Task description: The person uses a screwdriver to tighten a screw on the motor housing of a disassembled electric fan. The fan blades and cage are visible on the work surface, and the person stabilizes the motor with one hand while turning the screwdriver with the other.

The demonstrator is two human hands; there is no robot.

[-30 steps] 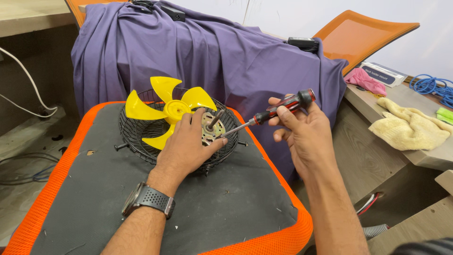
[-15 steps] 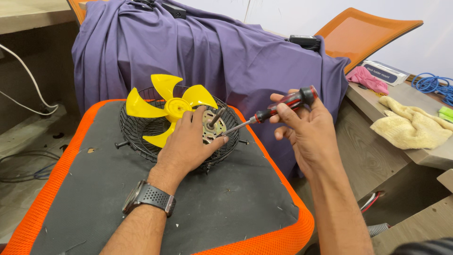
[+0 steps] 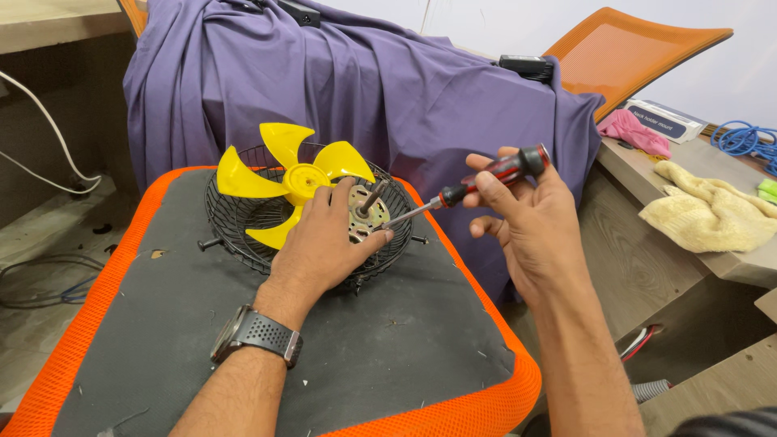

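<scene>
A black wire fan guard (image 3: 235, 235) lies on a grey seat cushion with an orange rim (image 3: 486, 405). A yellow fan blade (image 3: 283, 174) rests loose on its far left side. My left hand (image 3: 324, 243) presses down on the guard beside the metal motor plate and shaft (image 3: 368, 206). My right hand (image 3: 526, 218) grips a red-and-black screwdriver (image 3: 486, 178) by its handle. The screwdriver's tip points down-left at the motor plate, next to my left fingers. A dark watch (image 3: 259, 336) sits on my left wrist.
A purple cloth (image 3: 388, 89) drapes over the chair back behind the guard. An orange chair (image 3: 639, 53) stands at the right rear. On the wooden desk at right lie a yellow towel (image 3: 704, 214), a pink cloth (image 3: 639, 129) and blue cable (image 3: 740, 137). White cables (image 3: 40, 154) trail at left.
My right hand has turned slightly on the screwdriver handle, its fingers shifting. My left hand stays on the guard.
</scene>
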